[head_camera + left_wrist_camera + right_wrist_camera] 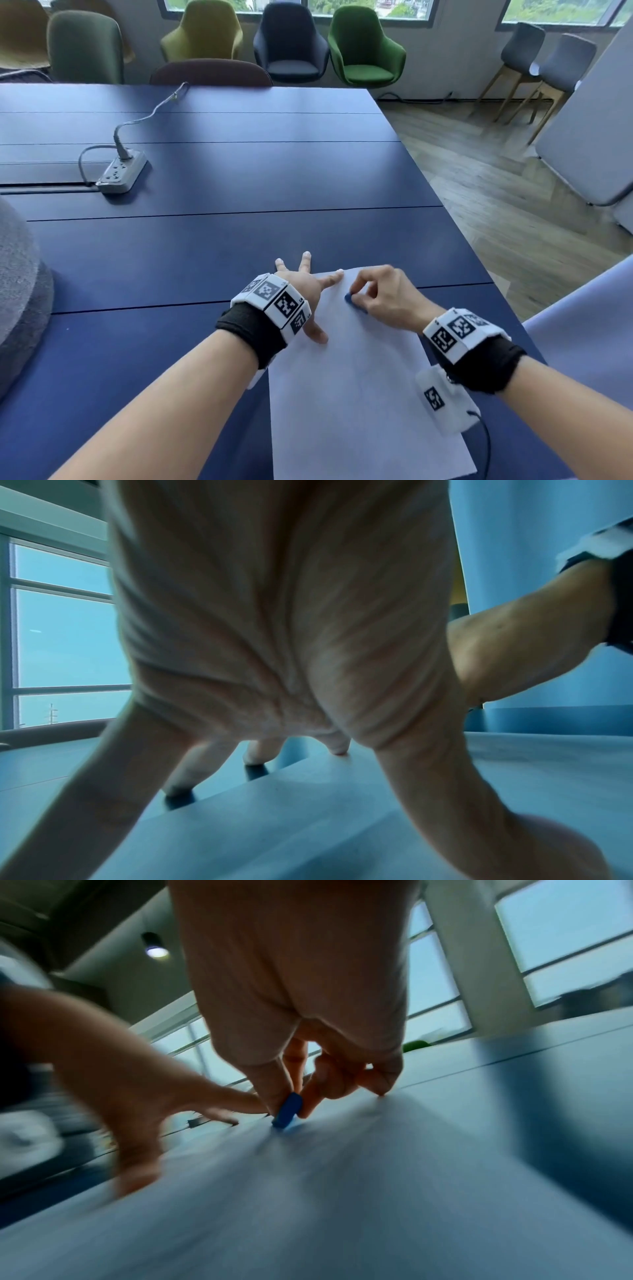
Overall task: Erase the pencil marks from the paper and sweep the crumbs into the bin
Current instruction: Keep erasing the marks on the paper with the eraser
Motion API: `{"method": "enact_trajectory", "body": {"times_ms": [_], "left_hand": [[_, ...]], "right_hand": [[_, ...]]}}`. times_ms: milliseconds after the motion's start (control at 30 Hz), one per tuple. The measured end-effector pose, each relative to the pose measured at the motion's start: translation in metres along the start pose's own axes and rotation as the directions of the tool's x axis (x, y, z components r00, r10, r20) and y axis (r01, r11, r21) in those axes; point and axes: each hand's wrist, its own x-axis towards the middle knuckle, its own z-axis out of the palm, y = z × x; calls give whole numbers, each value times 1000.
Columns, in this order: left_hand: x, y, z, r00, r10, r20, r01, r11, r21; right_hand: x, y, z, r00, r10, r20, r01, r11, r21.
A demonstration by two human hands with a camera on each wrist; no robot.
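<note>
A white sheet of paper [359, 394] lies on the dark blue table [205, 246] in front of me. My left hand [308, 291] presses down with straight, spread fingers on the sheet's upper left edge. My right hand [380, 294] pinches a small blue eraser [350, 298] between thumb and fingers, its tip against the paper near the top. In the right wrist view the eraser [287, 1110] stands tilted on the blurred paper [342, 1191]. The left wrist view shows the spread left fingers [185, 775] on the sheet [308, 818]. No pencil marks, crumbs or bin can be made out.
A grey power strip [121, 173] with a cable lies at the far left of the table. Several chairs [363, 48] stand beyond the far edge. The table's right edge [479, 260] drops to a wooden floor. A grey cushion [20, 301] sits at my left.
</note>
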Motion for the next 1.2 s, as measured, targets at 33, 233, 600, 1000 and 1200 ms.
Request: {"method": "enact_trajectory", "body": {"times_ms": [33,233,600,1000,1200], "left_hand": [[0,0,0,1000,2,-2,-2,1000,1],[-2,2,-1,1000,2,4,-2,1000,-1],[-1,2,-1,1000,-7,8,7,1000,23],[0,3,-2,1000,-10,3,10,999,45],[0,1,-1,1000,-4,-2,4,1000,26]], "right_hand": [[-3,-2,2,999,-13,49,12,1000,3],[8,10,-13,994,64,-90,-64,998,2],[-7,3,-3,1000,25,6,-25,999,-23],[-15,-9,-4,971,-48,232,60,997,-44],[2,-4,-5,995,-61,75,63,998,-30]]}}
